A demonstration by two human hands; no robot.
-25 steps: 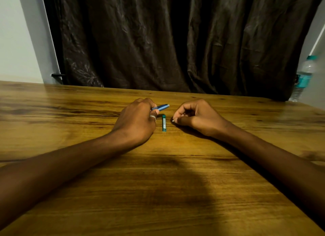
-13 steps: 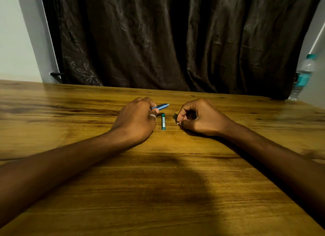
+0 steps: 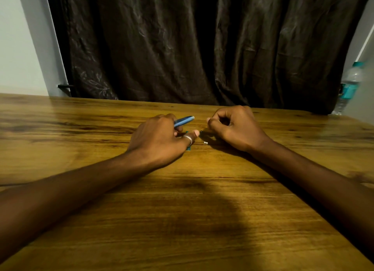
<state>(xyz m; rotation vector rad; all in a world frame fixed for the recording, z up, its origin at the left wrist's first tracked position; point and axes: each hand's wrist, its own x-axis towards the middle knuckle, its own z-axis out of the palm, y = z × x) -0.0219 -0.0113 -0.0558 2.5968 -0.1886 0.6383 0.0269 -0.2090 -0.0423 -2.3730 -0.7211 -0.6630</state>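
Head view, wooden table (image 3: 182, 220) nearest, teal tube (image 3: 188, 148) mostly hidden under the left hand (image 3: 162, 137), which grips a blue pen (image 3: 184, 121) (free end pointing right), right hand (image 3: 236, 127) just beside, fingers curled, any hold impossible to tell, dark curtain (image 3: 202, 48) behind, water bottle (image 3: 349, 86) far right.

Got a plain silver band (image 3: 188, 139) on my left hand (image 3: 159, 138), on the thumb just below the knuckle. It's smooth metal and catches a bit of the light. Both forearms (image 3: 81, 181) are bare right out to the edge of the view, my right hand (image 3: 237, 128) is bare too, and the nails I can see look short and trimmed close.
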